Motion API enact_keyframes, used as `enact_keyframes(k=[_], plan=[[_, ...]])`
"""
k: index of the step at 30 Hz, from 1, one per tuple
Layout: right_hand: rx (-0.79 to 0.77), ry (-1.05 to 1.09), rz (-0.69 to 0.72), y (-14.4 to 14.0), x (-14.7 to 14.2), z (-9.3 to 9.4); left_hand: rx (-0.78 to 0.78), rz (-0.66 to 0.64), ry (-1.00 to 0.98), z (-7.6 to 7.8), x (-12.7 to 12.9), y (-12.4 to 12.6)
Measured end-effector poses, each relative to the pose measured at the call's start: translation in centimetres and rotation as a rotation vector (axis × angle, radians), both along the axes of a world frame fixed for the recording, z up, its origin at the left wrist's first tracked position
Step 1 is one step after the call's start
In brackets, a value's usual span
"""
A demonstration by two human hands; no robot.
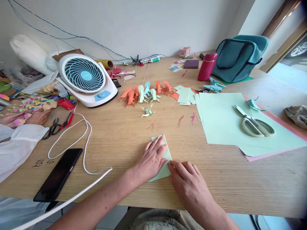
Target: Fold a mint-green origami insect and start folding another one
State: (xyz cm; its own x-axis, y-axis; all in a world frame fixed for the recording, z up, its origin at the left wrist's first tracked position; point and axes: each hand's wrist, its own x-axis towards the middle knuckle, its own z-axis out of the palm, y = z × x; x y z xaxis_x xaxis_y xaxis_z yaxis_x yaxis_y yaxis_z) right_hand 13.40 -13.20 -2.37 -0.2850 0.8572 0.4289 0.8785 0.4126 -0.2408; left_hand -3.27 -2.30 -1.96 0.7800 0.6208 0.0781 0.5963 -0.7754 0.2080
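The surface [124, 137] is a light wood-grain top running the full width of the view, heavily loaded along its far half and sides.

A stack of large pale green sheets [230, 124] lies to the right, over a pink sheet, with a pair of scissors [255, 123] resting on top. A white desk fan [85, 78] sits tilted at far left; its white cable [83, 147] loops across the surface toward the near edge. A teal bag [240, 56] and a red bottle [207, 66] stand at far right. A black phone [59, 174] lies flat near the left front edge. A row of folded paper figures [144, 92] in orange, green and blue sits at centre, well beyond the hands. Another person's hand and white sleeve [16, 143] are in view at far left, well apart from the work.

Item in hand: a small pale green paper [166, 155], lying flat on the surface at near centre. It is partly folded, with a point at the far end; its long axis runs away from the person, leaning slightly left.

The left hand [152, 159] lies flat on the paper, fingers [159, 143] spread and extended toward the far point, pressing down and gripping nothing. The right hand [185, 179] rests at the paper's near right edge, fingertips touching it, fingers loosely bent, nothing enclosed. The paper lies directly under the left hand and just left of the right; the left hand covers more of it.
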Motion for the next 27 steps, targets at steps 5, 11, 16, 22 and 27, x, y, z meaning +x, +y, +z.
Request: enact_keyframes(k=[5,11,16,22,27], plan=[[0.019,-0.013,-0.002,0.0,0.1,-0.2,-0.015,-0.034,0.017,0.7,-0.3,0.6],[0.020,0.008,0.020,0.1,0.1,-0.1,0.015,-0.068,0.023,1.0,-0.8,1.7],[0.025,0.010,0.022,0.2,0.1,0.1,0.037,-0.086,0.025,1.3,-0.6,2.2],[0.022,0.024,0.022,0.3,0.2,0.2,0.071,-0.109,0.033,1.6,-0.4,2.7],[0.020,0.024,0.018,0.2,0.2,0.4,0.106,-0.106,0.091,1.6,-0.2,2.8]])
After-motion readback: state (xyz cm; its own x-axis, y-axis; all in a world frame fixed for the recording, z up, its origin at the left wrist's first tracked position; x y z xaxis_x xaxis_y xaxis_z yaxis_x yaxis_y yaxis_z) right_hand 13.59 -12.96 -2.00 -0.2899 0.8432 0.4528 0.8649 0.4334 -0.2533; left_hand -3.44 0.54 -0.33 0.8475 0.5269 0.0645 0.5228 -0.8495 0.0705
